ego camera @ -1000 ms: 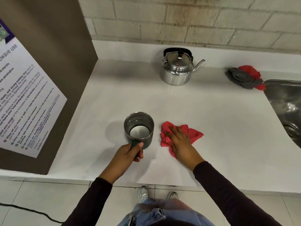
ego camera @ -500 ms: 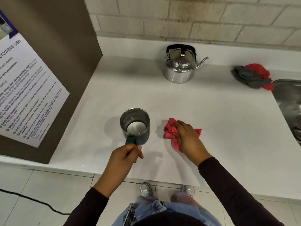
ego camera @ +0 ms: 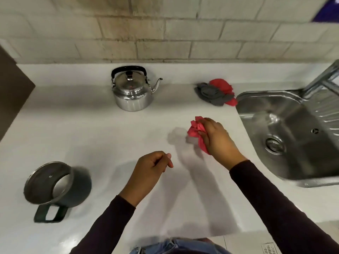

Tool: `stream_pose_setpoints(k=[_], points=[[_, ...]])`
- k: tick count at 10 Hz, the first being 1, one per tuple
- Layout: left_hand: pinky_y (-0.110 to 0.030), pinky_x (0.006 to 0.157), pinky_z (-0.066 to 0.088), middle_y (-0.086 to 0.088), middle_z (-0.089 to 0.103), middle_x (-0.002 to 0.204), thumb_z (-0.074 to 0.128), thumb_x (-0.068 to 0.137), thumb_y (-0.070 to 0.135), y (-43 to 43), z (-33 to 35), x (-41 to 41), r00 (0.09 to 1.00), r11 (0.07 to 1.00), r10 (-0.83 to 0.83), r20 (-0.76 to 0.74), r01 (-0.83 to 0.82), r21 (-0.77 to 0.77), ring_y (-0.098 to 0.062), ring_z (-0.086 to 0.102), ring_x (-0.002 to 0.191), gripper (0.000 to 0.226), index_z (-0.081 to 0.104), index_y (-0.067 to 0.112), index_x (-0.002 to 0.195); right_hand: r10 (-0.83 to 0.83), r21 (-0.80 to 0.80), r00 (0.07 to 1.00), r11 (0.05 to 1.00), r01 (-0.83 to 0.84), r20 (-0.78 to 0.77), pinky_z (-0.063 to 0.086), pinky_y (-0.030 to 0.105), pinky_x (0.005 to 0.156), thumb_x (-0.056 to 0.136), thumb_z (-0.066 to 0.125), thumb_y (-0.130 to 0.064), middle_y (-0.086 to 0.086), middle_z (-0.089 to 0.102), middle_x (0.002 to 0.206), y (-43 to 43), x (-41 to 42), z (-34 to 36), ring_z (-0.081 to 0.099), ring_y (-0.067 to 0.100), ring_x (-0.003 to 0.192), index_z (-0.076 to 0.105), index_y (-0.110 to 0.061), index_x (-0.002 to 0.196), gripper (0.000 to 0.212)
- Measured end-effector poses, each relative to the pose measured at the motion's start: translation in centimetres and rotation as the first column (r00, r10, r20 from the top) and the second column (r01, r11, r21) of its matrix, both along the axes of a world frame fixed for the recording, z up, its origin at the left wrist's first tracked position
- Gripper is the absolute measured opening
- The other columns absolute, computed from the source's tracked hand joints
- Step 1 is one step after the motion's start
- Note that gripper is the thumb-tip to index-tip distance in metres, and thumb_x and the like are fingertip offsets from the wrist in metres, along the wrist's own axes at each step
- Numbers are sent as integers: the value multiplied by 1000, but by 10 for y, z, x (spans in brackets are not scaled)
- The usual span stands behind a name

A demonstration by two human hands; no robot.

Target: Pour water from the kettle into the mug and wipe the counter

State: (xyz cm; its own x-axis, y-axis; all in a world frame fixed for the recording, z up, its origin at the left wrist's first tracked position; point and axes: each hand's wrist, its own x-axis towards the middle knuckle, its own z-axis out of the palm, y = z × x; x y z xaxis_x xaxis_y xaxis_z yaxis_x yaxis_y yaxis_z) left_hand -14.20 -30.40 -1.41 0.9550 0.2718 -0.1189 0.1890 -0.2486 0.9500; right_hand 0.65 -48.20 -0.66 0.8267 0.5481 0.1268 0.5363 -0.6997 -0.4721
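On a white surface with bare middle between mug and sink, the right hand clutches a bunched red cloth; the left hand hovers loosely curled, empty.

Right hand bunched around red cloth above white surface; left hand loosely curled, empty; mug left, kettle behind.

Steel kettle; mug; bunched red cloth
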Motion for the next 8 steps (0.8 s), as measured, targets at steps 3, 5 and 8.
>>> stream_pose_setpoints(k=[3, 5, 8], points=[[-4, 56, 38, 14, 53, 53, 52, 93, 30, -64, -12, 82, 999, 1000, 24, -42, -24, -2, 1, 49, 54, 36, 64, 27, 59, -117, -78, 984, 989, 128, 134, 43, 48, 91, 95, 43, -27, 16, 55, 127, -22, 187, 23, 49, 40, 111, 47, -11, 128, 37], [-5, 55, 38, 13, 54, 54, 52, 92, 33, -74, -17, 90, 992, 997, 68, -104, -65, 37, 2, 51, 54, 36, 64, 29, 58, -105, -194, 994, 975, 108, 21, 43, 50, 94, 93, 46, -21, 20, 46, 131, -9, 248, -13, 46, 40, 115, 43, -8, 130, 39], [-5, 55, 39, 12, 53, 53, 53, 92, 31, -61, -7, 89, 990, 998, 63, -123, -61, 22, 2, 51, 54, 36, 65, 29, 58, -48, -258, 998, 965, 38, -30, 30, 56, 109, 91, 46, -21, 16, 53, 127, 9, 233, -26, 46, 40, 121, 53, -11, 120, 31]])
